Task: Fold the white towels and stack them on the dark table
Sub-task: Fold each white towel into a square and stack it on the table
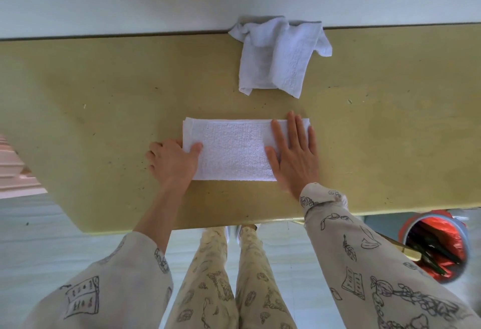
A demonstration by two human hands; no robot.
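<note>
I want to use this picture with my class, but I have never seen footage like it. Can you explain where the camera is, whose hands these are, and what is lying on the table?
There is no machine here. The one picture comes from a camera worn on a person's head, looking down at their own arms and legs. On the yellowish table lies a folded towel. The left hand pinches its left end, thumb on top. The right hand lies flat on its right end. A rumpled towel waits at the far edge by the wall. A bin stands on the floor at the right.

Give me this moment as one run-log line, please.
left hand pinches folded towel | right hand presses it | crumpled towel waiting
</note>
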